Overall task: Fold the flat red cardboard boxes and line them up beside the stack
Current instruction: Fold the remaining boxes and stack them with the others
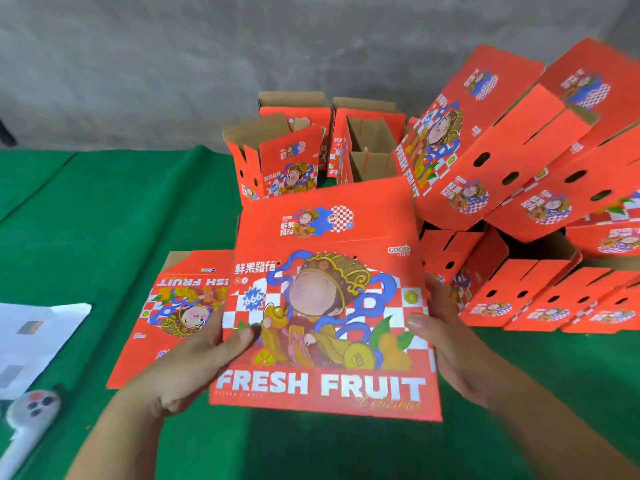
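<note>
Both thumbs pinching the flat box point(325, 306), left hand point(194, 362) and right hand point(450, 341); I'd squeeze the edges inward so it pops open square.

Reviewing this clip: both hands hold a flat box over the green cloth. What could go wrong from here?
1. The leaning pile of folded boxes on the right looks unstable; opening the flat box nearby may topple it.
2. The left hand and right hand grip only the side edges, so the box could buckle or slip.

Flat stack point(173, 317) left, held box point(325, 306) centre, folded boxes point(519, 168) behind right
</note>
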The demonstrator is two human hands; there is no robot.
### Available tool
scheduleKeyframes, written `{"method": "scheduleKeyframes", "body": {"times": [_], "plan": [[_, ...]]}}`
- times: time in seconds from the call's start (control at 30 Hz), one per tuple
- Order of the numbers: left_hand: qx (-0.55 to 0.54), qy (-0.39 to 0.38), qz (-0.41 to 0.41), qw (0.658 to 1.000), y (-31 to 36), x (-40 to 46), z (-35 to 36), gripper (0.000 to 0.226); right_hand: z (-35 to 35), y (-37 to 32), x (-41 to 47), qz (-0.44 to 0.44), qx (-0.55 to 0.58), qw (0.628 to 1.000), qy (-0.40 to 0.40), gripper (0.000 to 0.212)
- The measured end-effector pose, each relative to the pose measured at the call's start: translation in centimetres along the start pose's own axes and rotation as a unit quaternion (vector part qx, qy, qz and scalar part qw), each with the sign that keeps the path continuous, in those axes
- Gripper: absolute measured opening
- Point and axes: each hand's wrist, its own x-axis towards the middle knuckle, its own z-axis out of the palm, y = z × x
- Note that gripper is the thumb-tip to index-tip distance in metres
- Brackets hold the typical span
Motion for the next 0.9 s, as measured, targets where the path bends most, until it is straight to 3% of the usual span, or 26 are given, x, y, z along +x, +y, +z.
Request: {"method": "scheduleKeyframes", "body": {"times": [0.07,0.13,0.23,0.3,0.37,0.47,0.53,0.57,0.63,0.73,0.8,0.9], "plan": [[0.01,0.011,0.031,0.999,-0.1,0.4,-1.4,0.08,0.3,-0.8,0.8,-0.061,-0.064,0.996,0.023,0.079],[0.027,0.061,0.099,0.993,2.3,1.6,-0.8,0.079,0.2,-2.6,2.1,-0.075,-0.08,0.994,0.025,0.097],[0.124,0.152,0.222,0.955,7.7,5.1,1.3,0.055,-0.1,-7.0,4.6,-0.122,-0.031,0.992,0.031,0.114],[0.187,0.209,0.272,0.921,11.5,8.3,3.7,0.044,0.2,-10.5,6.5,-0.209,-0.014,0.972,0.108,0.11],[0.239,0.205,0.316,0.895,15.0,11.1,7.5,0.042,0.8,-13.1,8.8,-0.307,-0.049,0.931,0.194,0.116],[0.252,0.088,0.323,0.908,18.5,14.6,13.8,0.053,0.6,-15.0,13.2,-0.418,-0.189,0.819,0.344,0.129],[0.259,0.061,0.314,0.911,19.7,17.3,16.4,0.059,0.3,-15.4,15.9,-0.43,-0.244,0.757,0.427,0.138],[0.254,0.06,0.304,0.916,20.0,18.9,17.0,0.058,0.0,-15.2,17.3,-0.42,-0.246,0.748,0.452,0.141],[0.251,0.085,0.268,0.926,20.0,22.3,17.3,0.053,-1.1,-14.0,20.0,-0.383,-0.268,0.755,0.459,0.138],[0.258,0.152,0.141,0.944,18.6,27.5,15.3,0.056,-3.5,-10.6,23.7,-0.279,-0.362,0.797,0.394,0.114],[0.253,0.149,0.093,0.951,16.9,29.5,13.9,0.06,-4.4,-7.9,24.8,-0.191,-0.358,0.844,0.351,0.106],[0.174,0.108,0.082,0.975,15.6,31.2,13.8,0.074,-4.6,-5.2,25.2,-0.158,-0.362,0.847,0.356,0.108]]}}
